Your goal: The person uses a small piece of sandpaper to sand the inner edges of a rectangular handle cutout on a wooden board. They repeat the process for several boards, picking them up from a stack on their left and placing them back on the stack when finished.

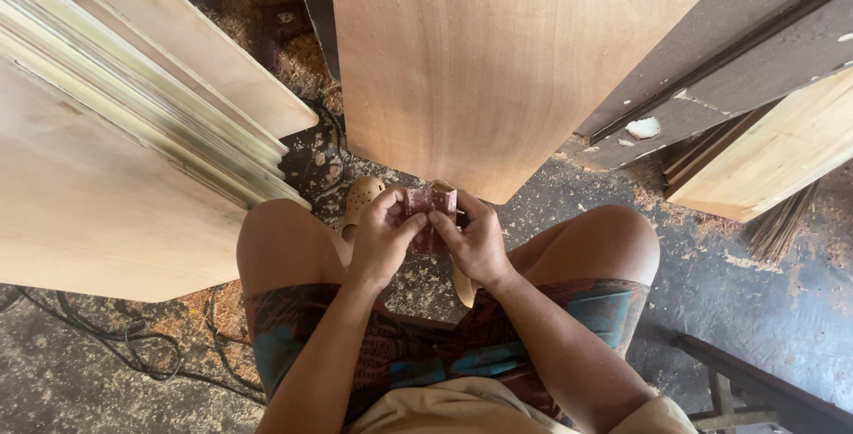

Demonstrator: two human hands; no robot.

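Observation:
A small folded piece of reddish-brown sandpaper (430, 203) sits between both my hands, held just below the near edge of a large pale wooden board (498, 61). My left hand (382, 237) pinches its left side with thumb and fingers. My right hand (478, 240) grips its right side. Both hands hover between my bare knees, above the floor, and the paper's lower part is hidden by my fingers.
A stack of plywood sheets (115, 141) leans at the left. Dark planks (737, 70) and a light board (782, 154) lie at the right, with a broom (782, 225) beside them. A tan clog (360, 201), cables (133, 345) and sawdust cover the floor.

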